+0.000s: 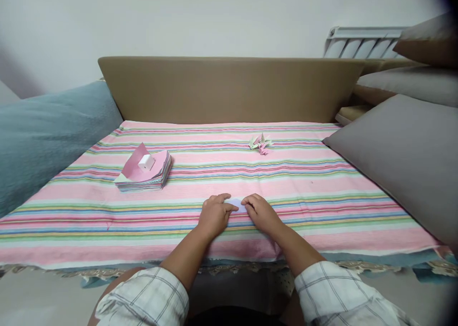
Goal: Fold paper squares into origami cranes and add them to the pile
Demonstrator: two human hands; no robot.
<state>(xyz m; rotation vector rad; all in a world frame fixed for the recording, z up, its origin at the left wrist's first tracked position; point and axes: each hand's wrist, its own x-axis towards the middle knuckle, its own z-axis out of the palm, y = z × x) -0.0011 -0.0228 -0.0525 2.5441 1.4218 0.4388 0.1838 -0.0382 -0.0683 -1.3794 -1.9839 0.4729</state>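
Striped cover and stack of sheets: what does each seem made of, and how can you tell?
The striped cover looks like matte woven cloth, possibly cotton: it wrinkles softly, without shine. The stack of sheets seems thin, smooth paper: its edges are fine and layered, the top sheet curls.

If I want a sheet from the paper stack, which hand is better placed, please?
Probably the left hand: it is nearer to the paper stack. The right hand is farther, beyond the small lilac paper.
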